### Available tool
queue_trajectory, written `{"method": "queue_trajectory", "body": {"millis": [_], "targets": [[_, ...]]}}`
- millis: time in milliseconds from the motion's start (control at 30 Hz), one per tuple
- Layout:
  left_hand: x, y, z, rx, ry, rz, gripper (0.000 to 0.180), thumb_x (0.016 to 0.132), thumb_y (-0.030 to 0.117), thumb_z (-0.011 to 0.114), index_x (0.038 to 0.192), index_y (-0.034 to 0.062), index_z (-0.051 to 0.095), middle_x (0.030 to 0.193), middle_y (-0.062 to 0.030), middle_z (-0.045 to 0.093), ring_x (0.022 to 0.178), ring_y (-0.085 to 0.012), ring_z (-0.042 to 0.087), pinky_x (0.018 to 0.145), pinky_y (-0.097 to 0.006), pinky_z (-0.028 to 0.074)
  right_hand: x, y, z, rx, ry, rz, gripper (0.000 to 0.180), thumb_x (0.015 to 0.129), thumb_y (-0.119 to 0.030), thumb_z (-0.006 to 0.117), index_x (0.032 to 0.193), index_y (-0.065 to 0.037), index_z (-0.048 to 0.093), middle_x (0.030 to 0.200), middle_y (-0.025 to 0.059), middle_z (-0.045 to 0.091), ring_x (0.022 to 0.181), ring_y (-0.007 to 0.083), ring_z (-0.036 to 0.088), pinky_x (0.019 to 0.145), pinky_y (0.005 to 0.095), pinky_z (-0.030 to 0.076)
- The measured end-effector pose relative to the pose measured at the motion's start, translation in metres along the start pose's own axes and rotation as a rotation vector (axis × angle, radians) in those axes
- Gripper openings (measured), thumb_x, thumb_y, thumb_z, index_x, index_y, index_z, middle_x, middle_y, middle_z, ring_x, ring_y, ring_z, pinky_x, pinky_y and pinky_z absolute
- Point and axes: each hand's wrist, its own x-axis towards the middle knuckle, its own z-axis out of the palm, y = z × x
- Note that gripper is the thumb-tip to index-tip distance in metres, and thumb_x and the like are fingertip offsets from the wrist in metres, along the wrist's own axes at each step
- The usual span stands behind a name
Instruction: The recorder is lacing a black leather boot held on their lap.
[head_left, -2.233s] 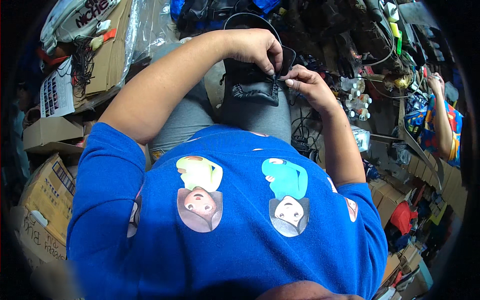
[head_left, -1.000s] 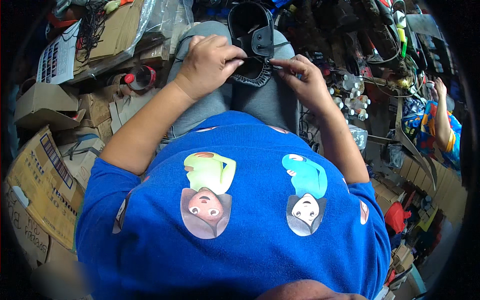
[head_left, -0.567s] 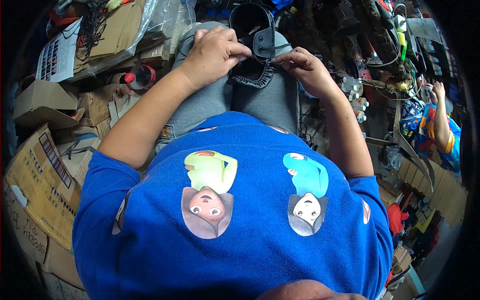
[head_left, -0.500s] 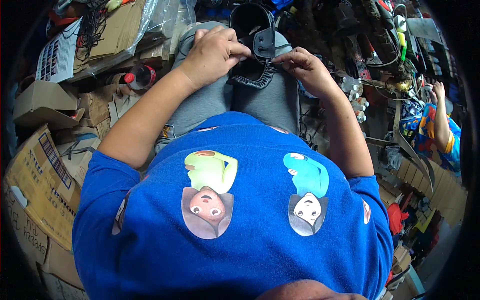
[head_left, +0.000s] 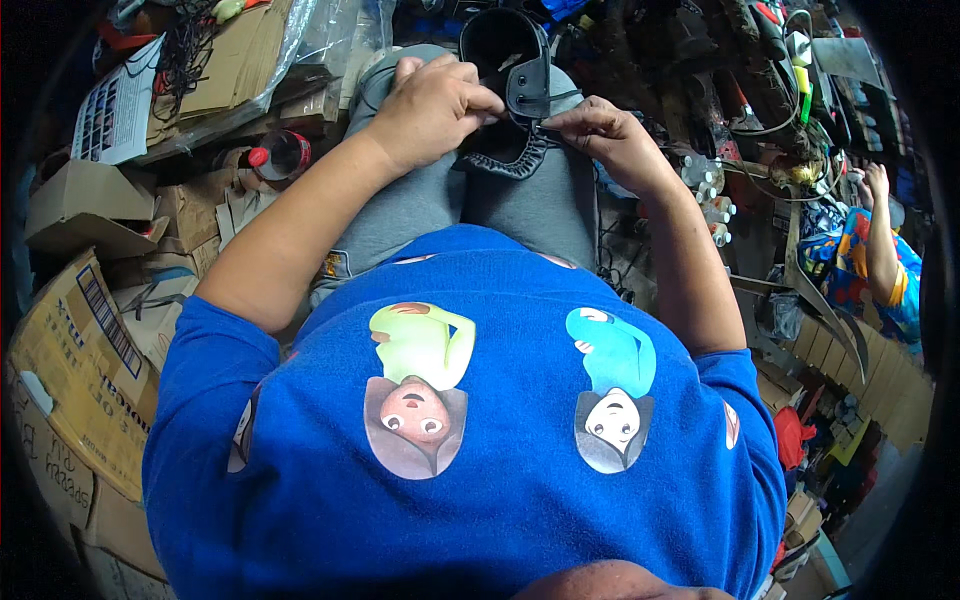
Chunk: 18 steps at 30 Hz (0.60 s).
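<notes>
A black leather piece [head_left: 527,88], curved like a shoe upper, rests on my grey-clad thighs. Its upper part forms an open loop, a flap with small round eyelets hangs at the right, and the lower edge is gathered into puckers. From the left, my left hand [head_left: 430,108] reaches over the thigh, thumb and fingers closed on the inner edge of the piece. My right hand [head_left: 605,135] pinches close to the bottom of the flap, fingertips pressed together. Whatever lies between those fingertips is too small to make out. A thin dark strip [head_left: 565,96] sticks out beside the flap.
Cardboard boxes [head_left: 95,215] and a bottle with a red cap [head_left: 290,155] lie at the left. Small bottles [head_left: 715,205], tools and cables crowd the right side. Farther right, another person's arm [head_left: 882,235] shows beside colourful clothing.
The fingers of my right hand have drawn a little closer together. The leather piece has shifted very slightly; my left hand stays almost in place.
</notes>
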Motion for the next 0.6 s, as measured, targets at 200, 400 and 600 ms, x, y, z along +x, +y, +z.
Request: {"method": "queue_trajectory", "body": {"millis": [200,400,600], "targets": [[0.007,0.002,-0.002,-0.055,-0.045,0.057,0.011,0.075,0.016,0.068,0.085,0.0186,0.071,0.078,0.0024,0.056,0.089,-0.0170,0.053,0.084,-0.037,0.031,0.000,0.000,0.000,0.012,-0.022,-0.010,0.028,0.081,0.001,0.060,0.105,-0.011,0.070,0.091,0.0001,0.055,0.086,0.0097,0.055,0.079,0.0231,0.044],[-0.010,0.016,-0.002,-0.083,0.025,-0.038,0.014,0.074,0.017,0.069,0.088,0.0156,0.070,0.081,0.0026,0.062,0.090,-0.0174,0.053,0.084,-0.038,0.031,-0.010,0.002,0.012,0.035,0.061,0.048,0.026,0.082,-0.006,0.068,0.108,-0.008,0.068,0.089,-0.0015,0.057,0.083,0.0063,0.053,0.076,0.0215,0.044],[0.006,0.024,0.001,-0.046,-0.116,-0.306,0.019,0.073,0.025,0.071,0.089,0.0153,0.069,0.082,0.0008,0.068,0.091,-0.0185,0.055,0.083,-0.040,0.029,-0.002,0.003,0.016,0.310,0.083,0.141,0.025,0.082,-0.009,0.069,0.107,-0.004,0.067,0.093,0.0005,0.065,0.085,0.0064,0.057,0.080,0.0221,0.045]]}}
